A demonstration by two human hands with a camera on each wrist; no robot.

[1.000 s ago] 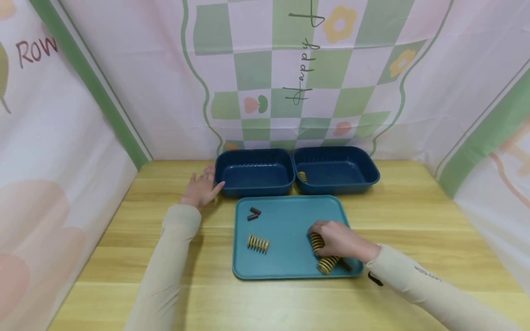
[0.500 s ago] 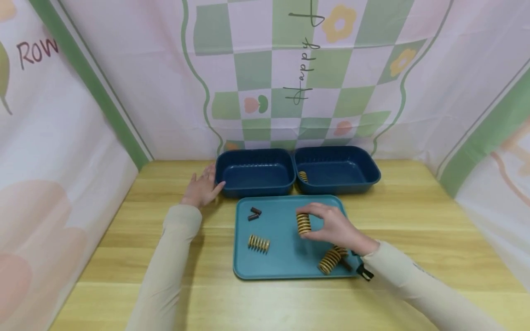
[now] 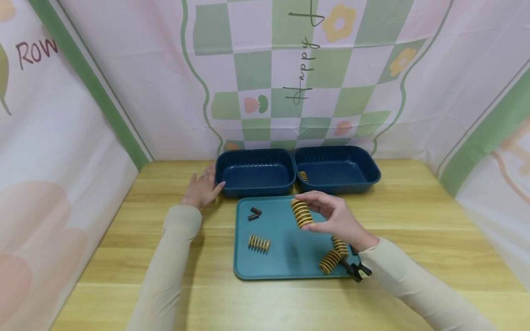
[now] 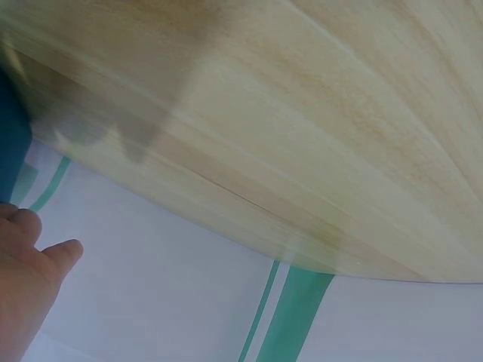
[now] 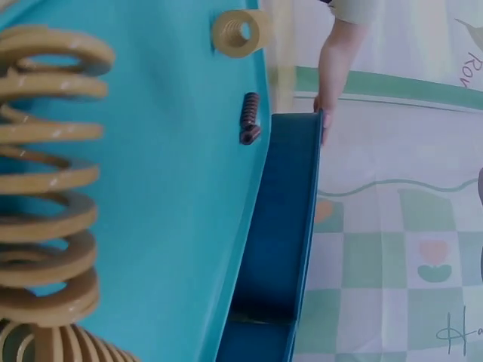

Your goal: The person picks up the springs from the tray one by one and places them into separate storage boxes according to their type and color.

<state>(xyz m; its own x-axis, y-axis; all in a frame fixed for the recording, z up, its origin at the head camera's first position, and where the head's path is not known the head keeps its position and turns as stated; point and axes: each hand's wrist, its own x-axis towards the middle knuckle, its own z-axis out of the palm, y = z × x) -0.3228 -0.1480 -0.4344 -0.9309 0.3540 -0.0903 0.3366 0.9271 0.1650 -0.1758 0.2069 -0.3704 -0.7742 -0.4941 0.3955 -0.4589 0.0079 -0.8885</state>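
Pinching: the right hand (image 3: pixel 337 220) clamps thumb and fingertips on a gold spring (image 3: pixel 301 213), held above the teal tray (image 3: pixel 273 223).
Left hand (image 3: pixel 201 187): thumb spread from fingers, touching the end of the left blue bin (image 3: pixel 256 191).
Right blue bin (image 3: pixel 339 188): one yellow coil (image 3: pixel 303 177), near left corner.

A person's left arm (image 3: pixel 163 266), in a beige sleeve (image 3: pixel 182 220) ending at the wrist, extends forward, the left grip (image 3: pixel 201 188) with fingers spread and thumb pointing inward. The right arm (image 3: pixel 418 280), sleeved to match, slants in from the lower right, the right grip (image 3: pixel 337 218) raised, thumb and fingers curved in a pinch.
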